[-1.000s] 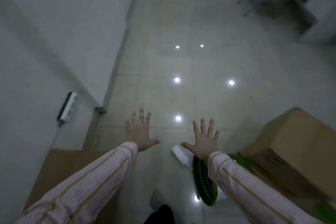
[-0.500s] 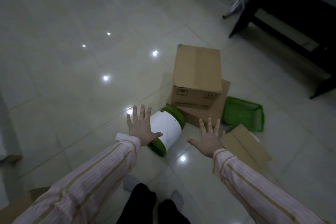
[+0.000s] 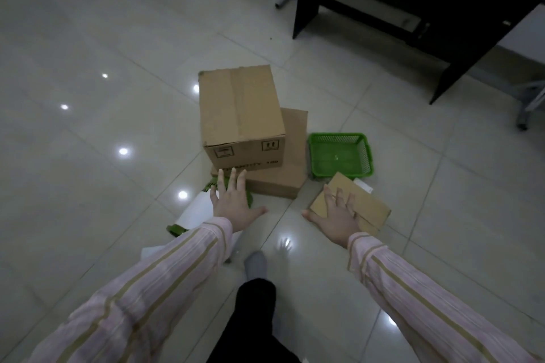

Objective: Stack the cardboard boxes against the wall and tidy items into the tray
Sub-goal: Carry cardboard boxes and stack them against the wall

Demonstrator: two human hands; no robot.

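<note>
A black desk (image 3: 413, 9) stands at the far right of the tiled floor (image 3: 103, 127). Chair legs and a white panel are cut off along the top edge. Between the desk and the person, a tall cardboard box (image 3: 240, 115) sits on a flatter box (image 3: 283, 183), and a green tray (image 3: 336, 135) lies just beside them on the right. A white canister with green ends (image 3: 196, 212) lies on its side, partly hidden by the left hand (image 3: 233, 203). The right hand (image 3: 336, 218) covers part of a small flat box (image 3: 365, 206), which overlaps a white card (image 3: 364, 186). Both hands are spread wide with straight fingers and hold nothing; whether they touch anything cannot be told. A tiny pale speck shows on the tray's mesh bottom.
</note>
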